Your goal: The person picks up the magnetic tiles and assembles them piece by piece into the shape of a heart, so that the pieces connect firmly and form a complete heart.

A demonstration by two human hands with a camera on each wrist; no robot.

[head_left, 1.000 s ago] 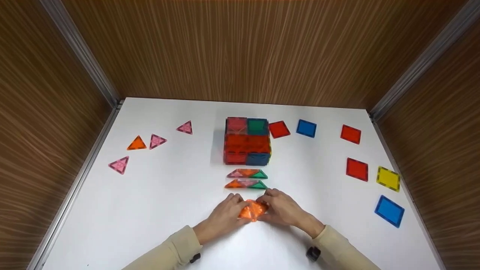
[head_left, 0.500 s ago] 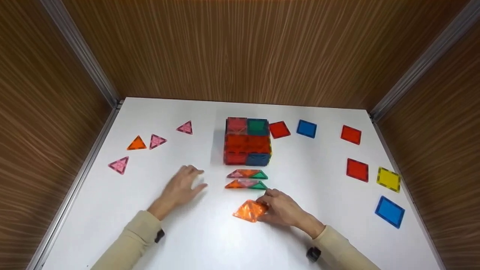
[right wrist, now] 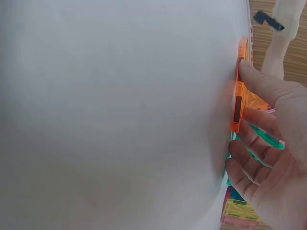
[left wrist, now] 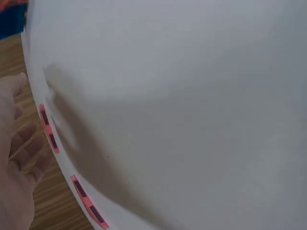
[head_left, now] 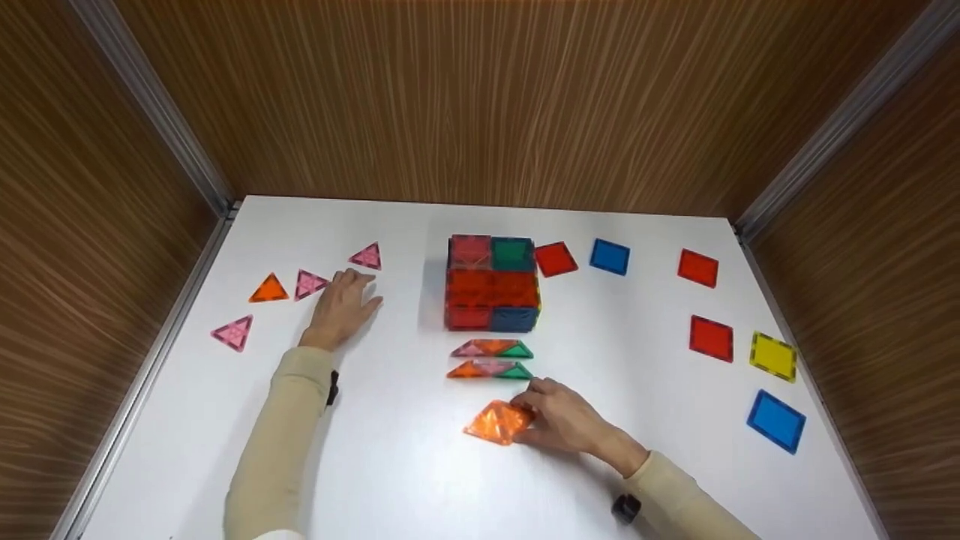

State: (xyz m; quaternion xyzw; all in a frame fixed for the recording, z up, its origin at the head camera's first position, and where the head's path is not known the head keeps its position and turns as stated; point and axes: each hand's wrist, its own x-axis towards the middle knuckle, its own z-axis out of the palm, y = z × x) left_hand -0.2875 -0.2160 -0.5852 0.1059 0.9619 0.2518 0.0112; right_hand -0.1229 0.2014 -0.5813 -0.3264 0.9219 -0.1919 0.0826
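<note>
My right hand pinches the right side of translucent orange magnetic tiles, joined into a low peaked piece at the front of the table. In the right wrist view, thumb and forefinger sit at either side of that orange piece. My left hand is at the left, fingers spread and holding nothing. It overlaps the tip of one pink triangle tile, and a second pink triangle tile lies just beyond its fingertips. An orange triangle tile and another pink one lie farther left.
A box of red, green and blue square tiles stands mid-table. Two flat strips of triangles lie in front of it. Red squares, blue squares and a yellow square are spread to the right. Wood-grain panels enclose the table.
My left hand has let go of the orange piece and moved left and away to the pink triangles. The right hand has stayed on the orange piece, whose left side is now uncovered.
</note>
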